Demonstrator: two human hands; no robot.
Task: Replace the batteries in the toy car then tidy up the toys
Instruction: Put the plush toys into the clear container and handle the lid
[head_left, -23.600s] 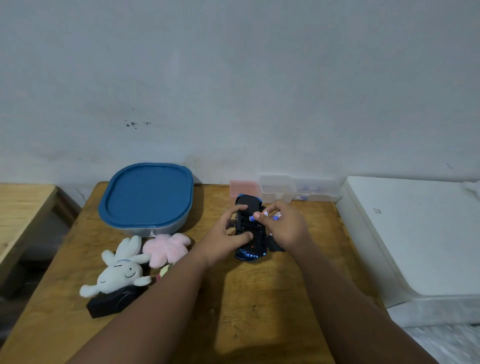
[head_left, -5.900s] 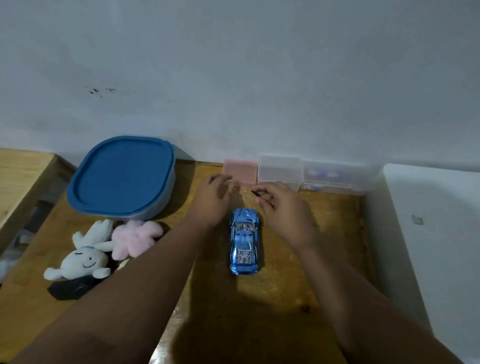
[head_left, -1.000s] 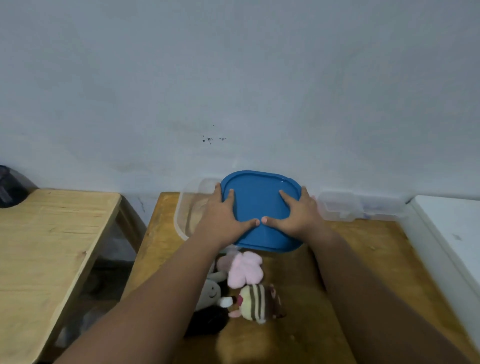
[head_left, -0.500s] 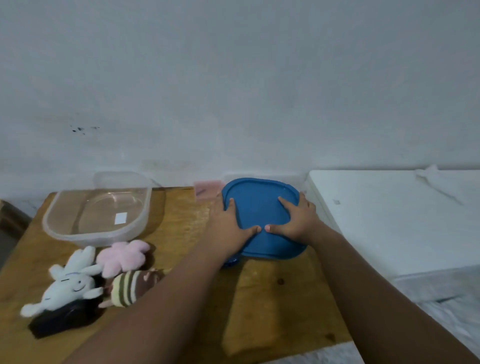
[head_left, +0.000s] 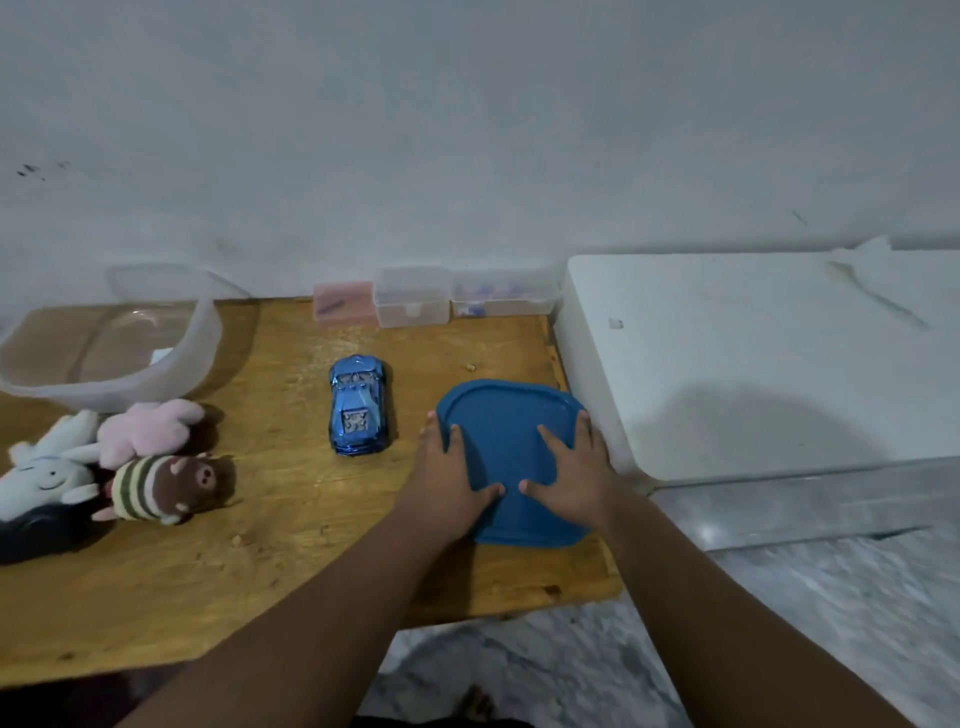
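The blue lid (head_left: 511, 447) lies flat on the right end of the wooden table (head_left: 270, 561). My left hand (head_left: 449, 480) holds its left edge and my right hand (head_left: 574, 475) holds its right edge, fingers spread on top. The shiny blue toy car (head_left: 358, 405) stands on its wheels just left of the lid. The clear plastic container (head_left: 111, 343) sits open at the back left. In front of it lie a pink plush (head_left: 150, 431), a white bunny plush (head_left: 44, 467), a striped brown plush (head_left: 163, 486) and a black toy (head_left: 36, 530).
A pink box (head_left: 344, 301) and two clear small boxes (head_left: 413, 296) (head_left: 501, 299) line the wall at the back. A white appliance (head_left: 769, 353) stands right against the table's right side. Grey floor (head_left: 810, 613) lies beyond the front edge.
Both hands carried the lid off the container to the right and set it down on the table's right end. The toy car, hidden under the lid a moment ago, now shows.
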